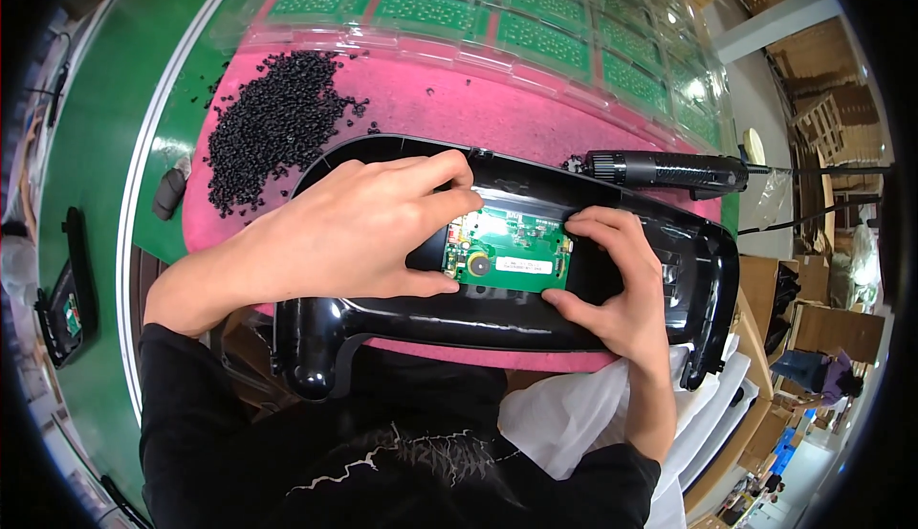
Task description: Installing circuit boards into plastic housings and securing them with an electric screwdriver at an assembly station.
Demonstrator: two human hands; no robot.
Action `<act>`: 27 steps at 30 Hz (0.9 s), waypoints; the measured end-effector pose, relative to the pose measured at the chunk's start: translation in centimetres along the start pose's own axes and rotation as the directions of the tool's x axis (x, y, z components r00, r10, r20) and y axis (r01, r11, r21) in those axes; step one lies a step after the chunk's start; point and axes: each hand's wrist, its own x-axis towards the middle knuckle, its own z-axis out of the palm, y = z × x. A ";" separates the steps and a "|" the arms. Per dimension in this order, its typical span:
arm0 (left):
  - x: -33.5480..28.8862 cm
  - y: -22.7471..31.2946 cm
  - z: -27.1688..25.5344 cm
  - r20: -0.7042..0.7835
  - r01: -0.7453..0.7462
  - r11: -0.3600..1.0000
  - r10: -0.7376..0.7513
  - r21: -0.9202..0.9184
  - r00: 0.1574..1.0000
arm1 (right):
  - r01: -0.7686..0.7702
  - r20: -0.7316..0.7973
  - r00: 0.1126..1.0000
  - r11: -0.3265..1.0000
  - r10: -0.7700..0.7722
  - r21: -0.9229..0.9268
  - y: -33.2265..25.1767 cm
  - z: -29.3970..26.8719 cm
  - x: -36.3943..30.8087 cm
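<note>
A green circuit board [521,242] with a white label and a small round part lies in the middle of a glossy black plastic housing [459,326]. My left hand [382,223] grips the board's left edge, thumb at the lower corner and fingers at the upper one. On the opposite edge, my right hand [622,275] has its fingers at the upper right corner and its thumb at the lower right. Both hands hold the board between them, down inside the housing. Its underside is hidden.
Behind the housing lies a black electric screwdriver [665,173]. A heap of small black screws [273,127] sits on the pink mat [411,99]. Clear trays of green boards [478,14] stand at the back. Another black housing [72,290] is far left; white wrapping [574,414] hangs at lower right.
</note>
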 end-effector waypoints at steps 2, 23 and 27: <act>0.0 0.0 0.1 -0.019 -0.019 1.000 0.019 -0.007 1.000 | 0.004 -0.007 1.000 1.000 -0.004 -0.020 0.0 0.0 -0.1; -0.5 0.1 -0.4 0.075 -0.023 0.998 0.019 0.058 0.997 | -0.282 -0.795 0.418 0.895 0.439 0.346 4.1 -7.9 0.1; -0.4 0.3 -0.6 0.067 -0.060 0.997 0.056 0.055 0.996 | -0.190 -0.373 0.667 0.631 0.645 0.752 7.0 -12.7 1.5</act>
